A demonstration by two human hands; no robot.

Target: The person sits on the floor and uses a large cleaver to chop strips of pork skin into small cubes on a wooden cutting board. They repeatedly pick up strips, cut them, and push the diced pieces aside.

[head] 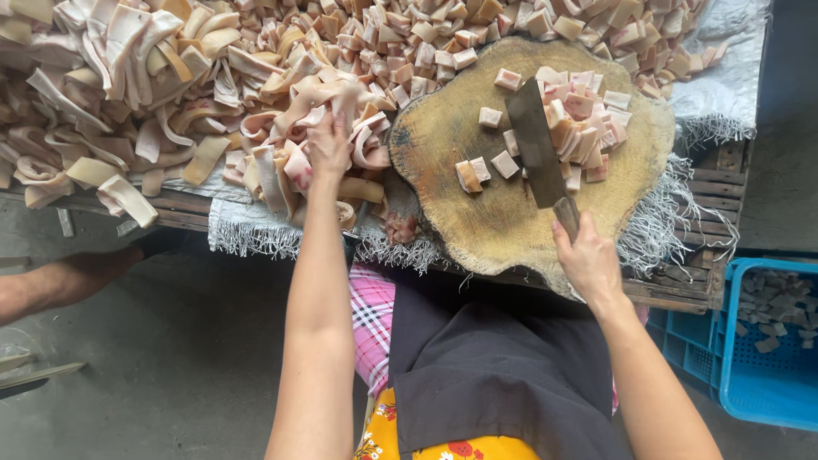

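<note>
My right hand (586, 260) grips the wooden handle of a cleaver (535, 145), whose broad dark blade lies flat across a round wooden chopping block (477, 213). Small cut cubes of pale pink pork skin (584, 119) sit on the block beside and beyond the blade. My left hand (329, 146) reaches forward into a heap of long uncut skin strips (281, 128) left of the block, fingers closed on some strips.
A large pile of cut cubes (426, 43) fills the table behind the block, more long strips (102, 77) spread to the far left. A blue plastic crate (767, 341) stands low right. Another person's arm (51, 281) shows at the left edge.
</note>
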